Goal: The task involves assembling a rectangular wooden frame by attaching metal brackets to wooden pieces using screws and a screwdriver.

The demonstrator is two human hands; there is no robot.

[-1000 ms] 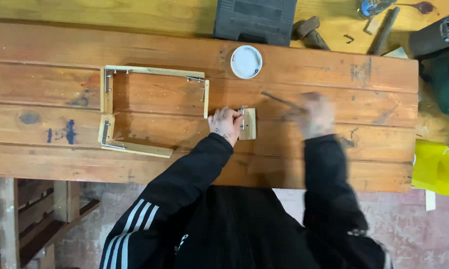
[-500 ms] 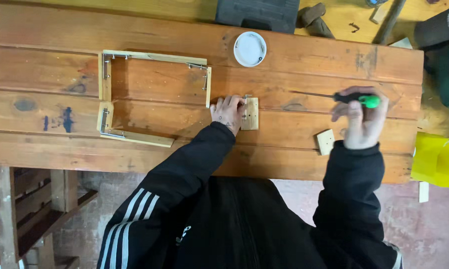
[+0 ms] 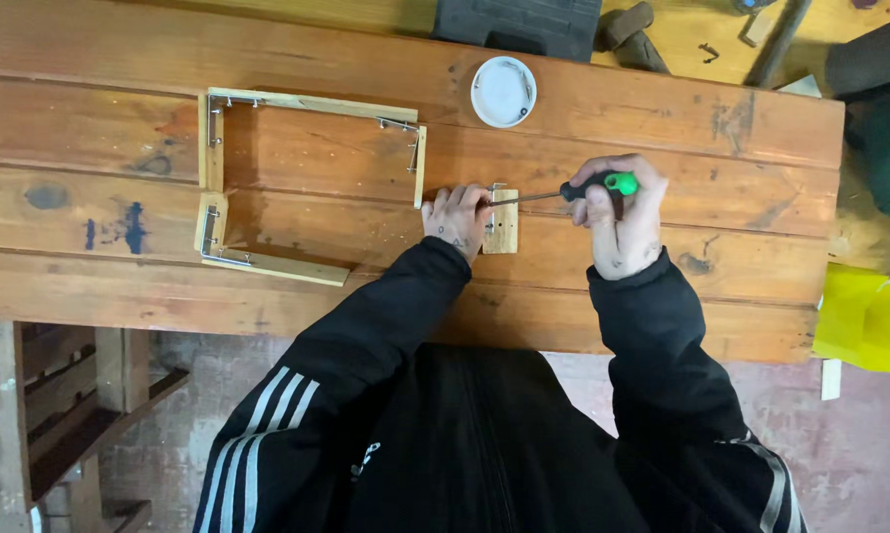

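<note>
A: What lies farthest left on the surface (image 3: 583, 326)?

B: A frame (image 3: 297, 188) of thin wooden strips, open on part of its right side, with small metal brackets at the corners. It lies flat on the red-brown planks.

A: And just right of it?

B: The left hand (image 3: 457, 217). It rests palm down, its fingers pressed on the left edge of a block (image 3: 501, 223), a small pale piece of wood standing lengthwise on the planks. That grip is nearly flat rather than curled; it pins the block and wraps nothing.

A: What is above the block?

B: A lid (image 3: 503, 91), white and round, well apart from both hands, near the far edge.

A: Then the right hand?

B: The right hand (image 3: 618, 219) is closed in a fist around the green handle of a screwdriver (image 3: 563, 192). The shaft runs leftward and level, its tip meeting the top of the block, close by a small metal bracket there. Whether the tip sits in a screw is too small to tell.

A: Anything further right?

B: A dark case at the top edge, some dark tools beside it, and a yellow thing off the end of the surface, low at the right.
</note>
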